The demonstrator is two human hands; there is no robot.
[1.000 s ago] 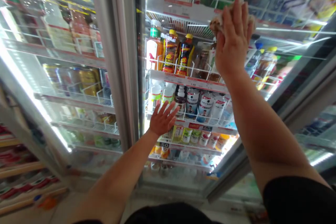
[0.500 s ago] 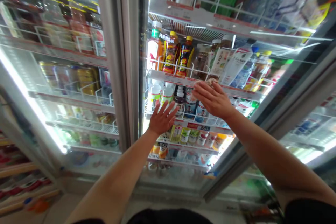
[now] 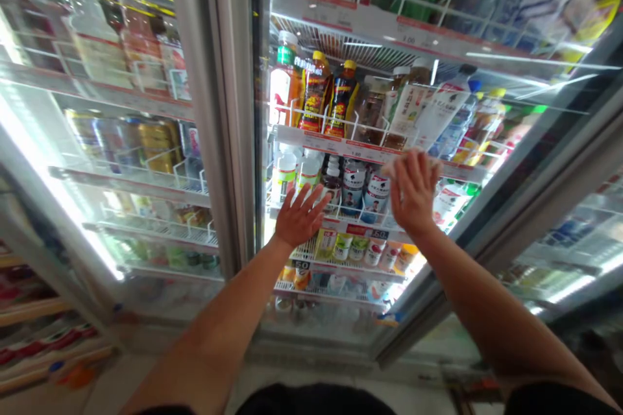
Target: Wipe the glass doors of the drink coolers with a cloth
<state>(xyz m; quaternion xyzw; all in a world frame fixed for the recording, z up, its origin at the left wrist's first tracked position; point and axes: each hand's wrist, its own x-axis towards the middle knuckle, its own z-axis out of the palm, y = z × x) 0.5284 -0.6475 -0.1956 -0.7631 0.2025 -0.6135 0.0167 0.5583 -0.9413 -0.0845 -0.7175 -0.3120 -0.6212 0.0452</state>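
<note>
My right hand (image 3: 415,191) presses a pale, crumpled cloth (image 3: 388,170) against the glass door (image 3: 438,45) of a drinks cooler. Its fingers lie over the cloth and point upward; only the cloth's edges show around them. Lower and to the left, my left hand (image 3: 299,217) is open with fingers spread, resting flat on or just in front of the same glass. Behind the glass, dark-labelled bottles (image 3: 354,185) stand between my two hands.
A metal door frame (image 3: 226,110) runs along the left of this glass, and another frame (image 3: 467,233) slants along the right. Shelves behind hold bottles (image 3: 343,100) and small cups (image 3: 357,248). A neighbouring cooler section (image 3: 131,162) stands left. Pale floor (image 3: 146,376) shows below.
My right hand has slid to the right across the glass with the cloth, turning so its fingers point more upward. My left hand has stayed nearly in place.
</note>
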